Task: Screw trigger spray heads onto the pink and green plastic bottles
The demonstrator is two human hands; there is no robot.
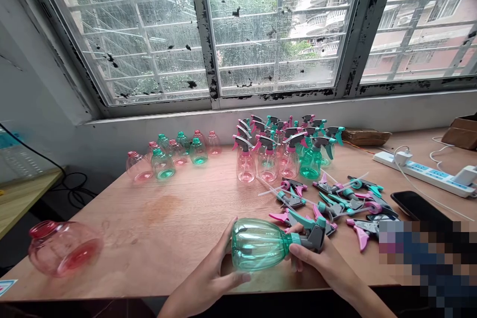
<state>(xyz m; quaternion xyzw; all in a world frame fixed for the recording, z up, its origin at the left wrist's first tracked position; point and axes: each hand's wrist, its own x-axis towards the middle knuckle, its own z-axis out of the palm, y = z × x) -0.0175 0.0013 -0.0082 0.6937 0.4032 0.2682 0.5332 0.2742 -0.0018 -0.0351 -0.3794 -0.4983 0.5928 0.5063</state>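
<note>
Teal translucent plastic spray bottle (pixel 257 244) held sideways over a light wooden table (pixel 167 263): left hand (pixel 212 271) cups its body, right hand (pixel 316 258) closes around the neck below a grey-and-teal trigger head (pixel 315 233). Loose pink-and-teal trigger sprayers (pixel 331 203) lie just beyond; upright clear bottles (pixel 268 159) stand farther back. Pink bottle (pixel 65 248) lies on its side, far left; white power strip (pixel 421 174) and black phone (pixel 417 206), right.
</note>
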